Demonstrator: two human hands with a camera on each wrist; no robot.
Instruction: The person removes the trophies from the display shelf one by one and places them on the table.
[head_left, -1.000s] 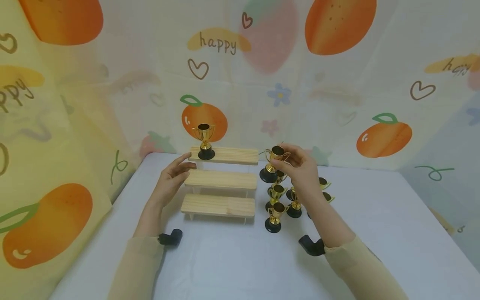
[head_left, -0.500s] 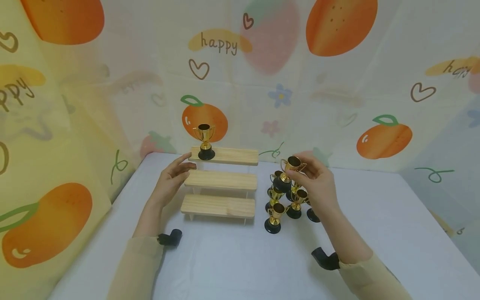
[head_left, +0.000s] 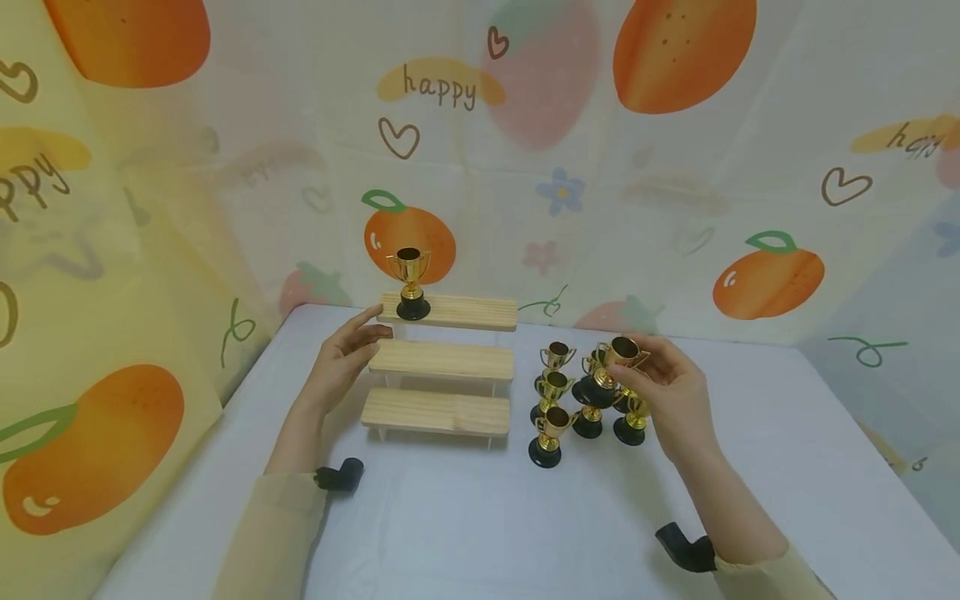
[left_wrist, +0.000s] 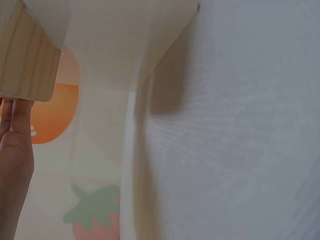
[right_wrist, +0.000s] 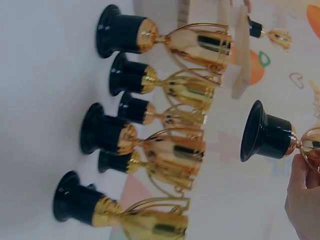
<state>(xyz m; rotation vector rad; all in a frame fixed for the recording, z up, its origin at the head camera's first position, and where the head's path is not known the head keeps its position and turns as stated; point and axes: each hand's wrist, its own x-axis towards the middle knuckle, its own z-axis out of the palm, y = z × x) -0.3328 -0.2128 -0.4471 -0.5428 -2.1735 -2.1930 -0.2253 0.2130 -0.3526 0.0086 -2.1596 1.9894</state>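
My right hand [head_left: 678, 400] pinches a small gold trophy cup [head_left: 622, 353] with a black base. This trophy tilts a little above the trophies on the table; in the right wrist view its black base [right_wrist: 272, 136] hangs apart from the others. At the left end of a three-step wooden display stand [head_left: 442, 358], my left hand [head_left: 337, 358] rests its fingertips against the boards. In the left wrist view, fingers [left_wrist: 21, 117] touch the end of a wooden board [left_wrist: 30, 60]. Another gold trophy [head_left: 411, 279] stands upright on the left of the top step.
Several gold trophies stand upright in a group right of the stand, among them a front-left one [head_left: 552, 425] and a right one [head_left: 632, 417]. The held trophy partly hides some. A white cloth [head_left: 450, 517] covers the table; a fruit-printed curtain [head_left: 660, 183] hangs behind.
My right hand has moved right and down with the trophy, from near the stand's right side to over the right part of the trophy group. The left hand keeps its place.
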